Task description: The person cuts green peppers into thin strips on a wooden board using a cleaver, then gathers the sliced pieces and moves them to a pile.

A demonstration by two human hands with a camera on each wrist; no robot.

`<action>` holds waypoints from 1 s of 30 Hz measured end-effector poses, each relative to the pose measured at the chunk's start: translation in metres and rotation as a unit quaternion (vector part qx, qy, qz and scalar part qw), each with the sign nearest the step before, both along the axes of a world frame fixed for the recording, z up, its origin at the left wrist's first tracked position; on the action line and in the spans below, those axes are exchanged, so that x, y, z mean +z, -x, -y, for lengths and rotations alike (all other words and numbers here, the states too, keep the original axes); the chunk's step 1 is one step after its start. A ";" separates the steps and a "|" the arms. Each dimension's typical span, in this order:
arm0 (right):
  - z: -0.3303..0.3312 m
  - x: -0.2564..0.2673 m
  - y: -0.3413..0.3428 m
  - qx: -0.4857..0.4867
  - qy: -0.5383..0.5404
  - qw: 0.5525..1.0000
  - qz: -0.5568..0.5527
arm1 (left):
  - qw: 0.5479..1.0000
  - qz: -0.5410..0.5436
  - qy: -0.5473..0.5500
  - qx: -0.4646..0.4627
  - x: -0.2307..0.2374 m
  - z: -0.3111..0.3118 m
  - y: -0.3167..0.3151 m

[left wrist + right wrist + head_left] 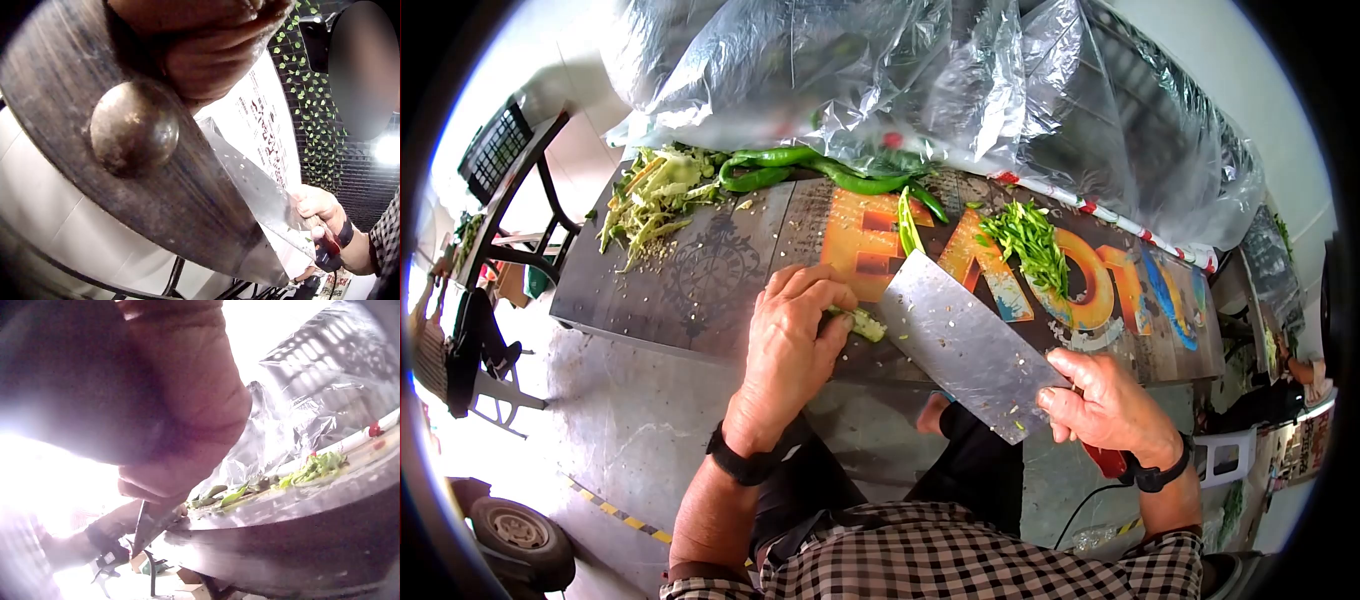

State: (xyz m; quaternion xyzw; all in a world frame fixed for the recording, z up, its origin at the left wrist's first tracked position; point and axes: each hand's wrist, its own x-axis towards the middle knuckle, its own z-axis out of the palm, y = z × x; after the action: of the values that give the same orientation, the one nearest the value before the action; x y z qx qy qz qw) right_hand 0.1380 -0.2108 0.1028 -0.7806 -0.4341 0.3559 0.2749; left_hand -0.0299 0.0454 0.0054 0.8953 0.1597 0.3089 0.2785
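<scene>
My left hand (792, 320) curls its fingers and thumb over a pale green piece of pepper (866, 324) above the table's near edge. The right hand (1105, 398) grips a broad cleaver (970, 345) by its handle, and the flat blade slants up left, its far corner beside that piece. Specks cling to the steel. Just beyond the blade tip lies a split green pepper (909, 226). Cut green pepper strips (1030, 245) form a pile right of it. In the left wrist view the cleaver (256, 184) shows past the table edge; in the right wrist view the right hand (187, 400) hides most of it.
Whole long green peppers (775, 165) lie along the table's back, beside a heap of pale pepper scraps (662, 190) at left. Clear plastic sheeting (920, 85) covers things behind. Seeds dot the printed tabletop (745, 262). A white stool (1228, 458) stands at right.
</scene>
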 end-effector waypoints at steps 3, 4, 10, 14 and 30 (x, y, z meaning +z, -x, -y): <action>-0.002 -0.005 -0.003 -0.002 0.012 1.000 -0.019 | 1.000 0.000 -0.004 -0.004 0.000 0.000 0.000; -0.004 -0.003 -0.004 0.002 0.024 0.999 -0.022 | 1.000 0.000 -0.005 -0.007 0.001 0.000 0.000; -0.014 -0.011 -0.012 -0.015 0.028 0.992 -0.125 | 1.000 0.017 -0.017 -0.014 -0.002 0.000 0.000; -0.011 -0.013 -0.016 -0.023 0.035 0.982 -0.182 | 0.999 0.025 -0.013 -0.020 0.000 0.001 0.000; -0.015 -0.023 -0.029 -0.001 0.030 0.973 -0.230 | 0.999 0.016 0.007 -0.033 -0.001 -0.004 0.002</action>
State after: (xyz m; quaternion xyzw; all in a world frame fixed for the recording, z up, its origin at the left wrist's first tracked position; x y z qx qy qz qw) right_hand 0.1671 -0.1960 0.0802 -0.6859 -0.3476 0.5389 0.3440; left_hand -0.0315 0.0496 0.0048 0.8930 0.1282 0.3127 0.2973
